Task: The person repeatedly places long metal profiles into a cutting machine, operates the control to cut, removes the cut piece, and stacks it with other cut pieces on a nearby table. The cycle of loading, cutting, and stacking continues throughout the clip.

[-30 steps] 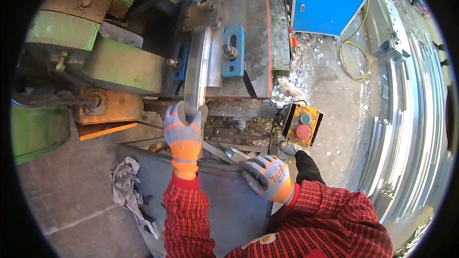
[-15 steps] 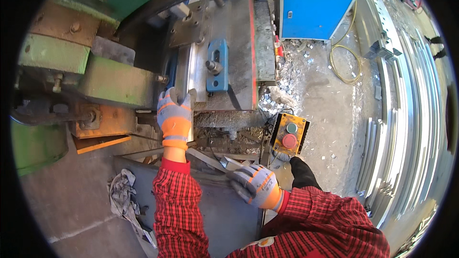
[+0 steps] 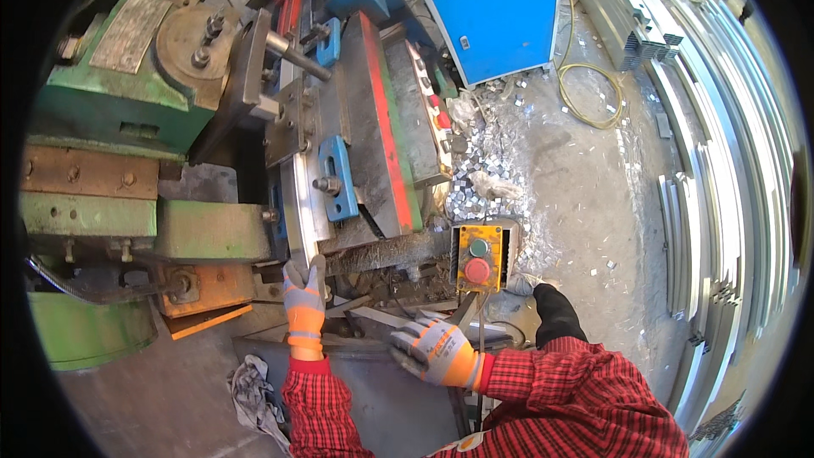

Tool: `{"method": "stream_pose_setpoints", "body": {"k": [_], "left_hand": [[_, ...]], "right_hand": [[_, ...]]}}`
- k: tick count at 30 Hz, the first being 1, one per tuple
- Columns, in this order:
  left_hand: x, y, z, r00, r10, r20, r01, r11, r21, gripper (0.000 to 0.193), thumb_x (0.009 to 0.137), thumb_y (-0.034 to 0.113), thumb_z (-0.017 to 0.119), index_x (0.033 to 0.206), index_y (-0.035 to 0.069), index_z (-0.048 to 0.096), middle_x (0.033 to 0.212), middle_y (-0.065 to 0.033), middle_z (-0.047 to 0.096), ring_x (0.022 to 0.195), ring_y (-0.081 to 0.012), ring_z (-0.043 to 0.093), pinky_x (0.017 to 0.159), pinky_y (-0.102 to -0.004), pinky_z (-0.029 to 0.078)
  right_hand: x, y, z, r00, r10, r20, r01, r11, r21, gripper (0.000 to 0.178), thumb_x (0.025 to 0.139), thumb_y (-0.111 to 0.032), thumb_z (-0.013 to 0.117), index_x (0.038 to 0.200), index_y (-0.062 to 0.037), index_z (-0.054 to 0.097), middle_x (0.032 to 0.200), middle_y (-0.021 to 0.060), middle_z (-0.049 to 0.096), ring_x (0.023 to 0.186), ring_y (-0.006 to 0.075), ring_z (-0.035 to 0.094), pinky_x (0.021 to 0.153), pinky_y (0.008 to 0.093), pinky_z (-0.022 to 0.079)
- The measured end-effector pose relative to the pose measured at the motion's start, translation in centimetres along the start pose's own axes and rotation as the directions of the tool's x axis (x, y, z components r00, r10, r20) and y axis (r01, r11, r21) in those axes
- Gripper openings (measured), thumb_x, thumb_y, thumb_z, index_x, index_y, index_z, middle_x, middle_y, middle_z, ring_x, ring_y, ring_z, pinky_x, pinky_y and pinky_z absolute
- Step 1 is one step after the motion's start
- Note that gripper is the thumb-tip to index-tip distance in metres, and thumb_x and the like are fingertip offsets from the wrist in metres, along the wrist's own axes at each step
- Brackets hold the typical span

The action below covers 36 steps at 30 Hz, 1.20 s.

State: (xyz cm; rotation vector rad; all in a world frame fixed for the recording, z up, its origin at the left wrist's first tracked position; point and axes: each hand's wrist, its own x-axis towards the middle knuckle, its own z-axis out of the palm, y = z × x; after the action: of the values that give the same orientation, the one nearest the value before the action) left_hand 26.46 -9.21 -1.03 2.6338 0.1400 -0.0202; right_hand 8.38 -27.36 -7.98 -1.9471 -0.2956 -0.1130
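While the left hand, in a knitted grey and orange glove, sits at eight o'clock in the view, its fingers close in on the near end of a smooth, shiny metal bar, leaving little gap. That long, narrow bar lies at nine o'clock from the centre, its far end meeting a flat, bolted steel plate. Just beside it, toward one o'clock, a blue slotted clamp with rounded ends carries a threaded bolt. Just short of six o'clock, the right hand, gloved alike, has its fingers loosely bent and shows nothing in its grasp; whether it touches the dull, dark sheet-metal bench below, I cannot tell. From this hand, a scuffed yellow control box with round green and red buttons stands at one o'clock, and beyond it small, square, glinting metal chips litter the rough concrete floor. Heavy green-painted castings bulk at ten o'clock, a crumpled grey cloth lies at seven, and long, straight-edged metal profiles run along three.
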Motion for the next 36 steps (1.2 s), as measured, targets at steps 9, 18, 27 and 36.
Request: {"method": "stream_pose_setpoints", "body": {"k": [9,18,27,36], "left_hand": [[0.6,-1.6,0.1,0.999,-0.007,-0.035,0.009,0.999,0.052,0.058,0.096,0.014,0.065,0.143,-0.008,0.039,0.135,-0.0219,0.057,0.126,-0.0303,0.055,0.104,-0.0368,0.043],[1.7,-0.2,-0.4,0.997,-0.055,0.057,0.055,0.998,0.006,0.061,0.095,0.018,0.066,0.144,-0.006,0.04,0.134,-0.0249,0.057,0.12,-0.0353,0.059,0.101,-0.0393,0.046],[-0.1,0.1,-1.0,0.997,-0.072,0.016,0.062,0.934,0.352,0.067,0.096,0.029,0.064,0.142,-0.013,0.039,0.135,-0.0351,0.052,0.124,-0.0467,0.052,0.104,-0.0459,0.043],[0.1,-1.9,0.5,0.999,-0.047,-0.025,0.052,0.955,0.292,0.074,0.094,0.039,0.064,0.142,-0.012,0.039,0.135,-0.0342,0.053,0.124,-0.0456,0.052,0.105,-0.0439,0.043]], "right_hand": [[-0.1,-0.1,-0.1,0.987,0.034,0.159,-0.042,0.998,0.05,0.049,0.084,-0.03,0.064,0.128,-0.0084,0.058,0.112,0.0133,0.06,0.1,0.0325,0.06,0.086,0.0406,0.049],[0.6,-0.1,-2.0,0.916,0.028,0.4,-0.025,1.0,-0.013,0.056,0.084,-0.027,0.062,0.137,-0.0086,0.053,0.118,0.0136,0.06,0.107,0.0326,0.059,0.089,0.0416,0.049],[0.5,0.6,-1.3,0.93,0.07,0.361,-0.087,0.996,0.031,0.047,0.092,-0.03,0.056,0.133,-0.0078,0.054,0.117,0.0155,0.061,0.106,0.0345,0.061,0.09,0.0421,0.05],[0.1,-0.6,-1.4,0.963,0.06,0.264,-0.01,0.982,-0.187,0.044,0.091,-0.032,0.058,0.13,-0.0108,0.057,0.114,0.0135,0.062,0.103,0.032,0.062,0.086,0.0409,0.051]]}}
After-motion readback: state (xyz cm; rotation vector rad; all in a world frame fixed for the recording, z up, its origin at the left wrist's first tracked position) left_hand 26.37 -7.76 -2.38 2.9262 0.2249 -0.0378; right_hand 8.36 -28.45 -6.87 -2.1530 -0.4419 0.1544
